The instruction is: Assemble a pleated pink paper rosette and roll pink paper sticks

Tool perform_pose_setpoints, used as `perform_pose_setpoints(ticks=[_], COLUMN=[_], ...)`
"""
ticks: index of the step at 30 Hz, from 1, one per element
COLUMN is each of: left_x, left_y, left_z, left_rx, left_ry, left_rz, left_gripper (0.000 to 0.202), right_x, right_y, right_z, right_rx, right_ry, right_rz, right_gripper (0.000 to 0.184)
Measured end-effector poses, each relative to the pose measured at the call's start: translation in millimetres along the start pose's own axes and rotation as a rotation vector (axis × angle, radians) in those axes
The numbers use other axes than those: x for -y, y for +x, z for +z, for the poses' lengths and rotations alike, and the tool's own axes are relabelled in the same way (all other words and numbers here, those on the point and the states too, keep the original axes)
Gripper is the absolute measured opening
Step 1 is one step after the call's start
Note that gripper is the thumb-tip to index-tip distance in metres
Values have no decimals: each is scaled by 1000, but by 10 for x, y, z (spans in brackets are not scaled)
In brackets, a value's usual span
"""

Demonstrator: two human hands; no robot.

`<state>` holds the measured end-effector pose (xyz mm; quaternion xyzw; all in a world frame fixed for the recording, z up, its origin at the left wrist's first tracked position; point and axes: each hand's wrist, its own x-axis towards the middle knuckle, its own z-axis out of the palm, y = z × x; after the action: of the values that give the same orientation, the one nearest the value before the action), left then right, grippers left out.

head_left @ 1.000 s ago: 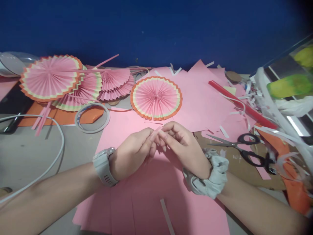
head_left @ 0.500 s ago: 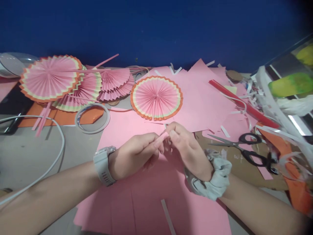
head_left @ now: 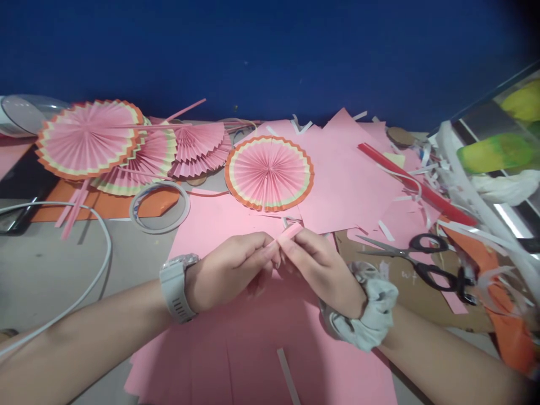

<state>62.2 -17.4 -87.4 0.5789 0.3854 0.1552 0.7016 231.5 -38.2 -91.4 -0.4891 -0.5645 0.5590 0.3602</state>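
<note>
Between my hands is a narrow pink paper strip point(head_left: 291, 230), pinched by the fingers of both. My left hand point(head_left: 238, 267), with a pale watch at its wrist, closes on the strip's left part. The thumb and fingers of my right hand point(head_left: 323, 267), which has a grey-green scrunchie at the wrist, grip it from the right. Part of the strip is hidden by the fingers. Just beyond lies a round pleated paper rosette point(head_left: 269, 174) with an orange and pale yellow edge. Large pink paper sheets point(head_left: 261, 360) lie under my hands.
Several pleated fans point(head_left: 86, 138) are heaped at the left, near a roll of tape point(head_left: 139, 208) and a white cable point(head_left: 110, 242). Black-handled scissors point(head_left: 415, 256) lie on cardboard at the right, beside a red strip point(head_left: 422, 188) and paper scraps. A blue wall point(head_left: 270, 56) stands behind.
My right thumb and fingers have shifted along the pink strip, and more of it now shows between my hands. My left hand stays almost in place.
</note>
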Motion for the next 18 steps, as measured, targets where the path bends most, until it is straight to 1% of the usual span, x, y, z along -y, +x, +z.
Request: perform_pose_setpoints(ticks=[3, 8, 13, 16, 18], left_x=[7, 24, 25, -1, -19], left_y=[-1, -21, -27, -28, -30], left_z=[-7, -3, 1, -7, -7], left_rx=[0, 42, 69, 97, 109], left_ry=[19, 90, 56, 35, 32], left_rz=[24, 107, 156, 147, 133], left_gripper=[31, 35, 32, 34, 36], right_x=[15, 13, 23, 27, 19], right_y=[-10, -8, -7, -12, -14], right_z=[2, -9, -24, -28, -27], right_rx=[-2, 17, 63, 69, 50], right_ry=[-79, -123, -77, -7, 24], right_rz=[5, -32, -47, -62, -66], right_gripper=[29, 33, 34, 36, 38])
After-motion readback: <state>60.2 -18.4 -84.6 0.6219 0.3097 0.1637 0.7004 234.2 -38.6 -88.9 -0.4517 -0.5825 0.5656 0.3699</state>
